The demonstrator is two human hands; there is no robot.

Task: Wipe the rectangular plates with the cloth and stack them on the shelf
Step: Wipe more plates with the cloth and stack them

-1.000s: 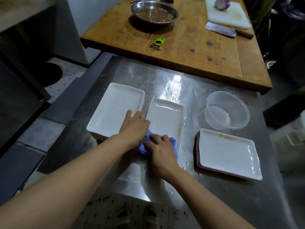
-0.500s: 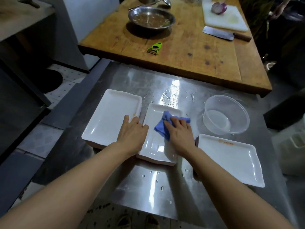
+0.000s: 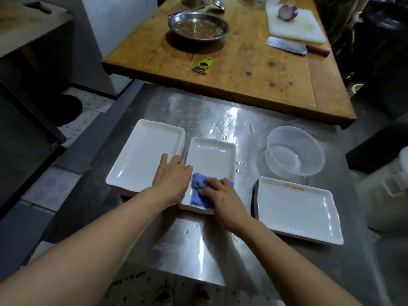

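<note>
1. Three sets of white rectangular plates lie on a wet steel table [image 3: 220, 257]; the middle plate [image 3: 212, 157] is the one being wiped, flat between the left stack [image 3: 143, 155] and the right stack [image 3: 295, 208].
2. A blue cloth [image 3: 198, 191] sits bunched on that plate's near end, pressed down by the right hand [image 3: 223, 199], whose fingers curl over the fabric and grip it.
3. Half a second earlier the cloth was at the plate's far end; it has now been drawn back to the near edge, a full pass along the dish.
4. The left hand [image 3: 172, 182] rests across the seam between the middle plate and the left stack, fingers laid out nearly straight, steadying the plate without gripping it.
5. Judged from this, the wipe of this plate is well along; stacking has not begun and no shelf can be picked out with certainty.
6. Beyond the plates stands a clear plastic bowl [image 3: 293, 151], near the right stack.
7. On the wooden table [image 3: 242, 80] behind are a metal pan [image 3: 198, 28], a green peeler [image 3: 203, 66], a cleaver [image 3: 293, 46] and a cutting board [image 3: 309, 29] bearing a halved onion [image 3: 287, 12].
</note>
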